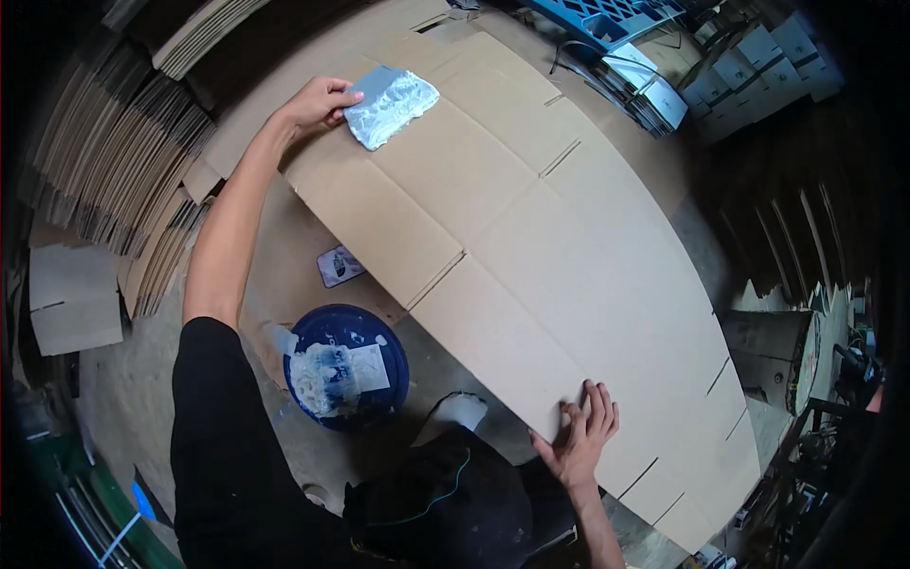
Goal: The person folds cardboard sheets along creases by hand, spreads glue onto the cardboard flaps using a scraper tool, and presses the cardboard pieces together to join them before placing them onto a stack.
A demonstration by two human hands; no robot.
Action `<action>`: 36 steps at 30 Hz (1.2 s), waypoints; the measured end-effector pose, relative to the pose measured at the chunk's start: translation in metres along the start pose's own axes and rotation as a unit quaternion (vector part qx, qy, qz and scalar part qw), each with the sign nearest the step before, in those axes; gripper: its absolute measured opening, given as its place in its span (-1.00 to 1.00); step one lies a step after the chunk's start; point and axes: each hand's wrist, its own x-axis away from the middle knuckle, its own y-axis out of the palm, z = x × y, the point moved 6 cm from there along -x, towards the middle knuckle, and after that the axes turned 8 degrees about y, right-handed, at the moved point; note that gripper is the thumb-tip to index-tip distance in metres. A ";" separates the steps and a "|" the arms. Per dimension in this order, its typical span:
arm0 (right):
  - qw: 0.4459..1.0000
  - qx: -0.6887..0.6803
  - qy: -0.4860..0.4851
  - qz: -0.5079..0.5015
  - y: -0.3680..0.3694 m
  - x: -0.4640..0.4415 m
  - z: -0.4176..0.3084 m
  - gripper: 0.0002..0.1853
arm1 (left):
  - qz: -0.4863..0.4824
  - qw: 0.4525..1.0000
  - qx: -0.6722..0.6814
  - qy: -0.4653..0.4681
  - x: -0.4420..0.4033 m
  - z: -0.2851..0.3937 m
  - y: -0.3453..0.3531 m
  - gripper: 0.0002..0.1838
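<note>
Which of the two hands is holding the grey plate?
The left hand: its thumb is on the plate, while the right hand touches only the cardboard.

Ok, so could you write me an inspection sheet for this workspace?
Surface: large cardboard sheet, creased and slotted.
Job's things: flat grey piece, partly covered in shiny whitish material; exact material unclear.
Clutter: phone beside the sheet; round blue lid with white smears.
Grippers: bare hands; left hand holds the grey piece's edge, right hand rests on the sheet.
Cables: thin teal cord across black clothing.
Surroundings: cardboard stacks, boxes, blue plastic crate.
</note>
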 end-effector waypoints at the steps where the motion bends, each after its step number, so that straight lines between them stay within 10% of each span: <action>1: 1.000 -0.002 0.000 -0.004 0.000 0.000 0.001 -0.28 | -0.024 0.999 -0.042 -0.009 -0.003 -0.004 0.002 -0.75; 36: 0.999 -0.006 0.027 -0.025 0.006 0.003 0.010 -0.26 | 0.141 0.932 -0.312 0.116 -0.006 0.018 -0.062 -0.66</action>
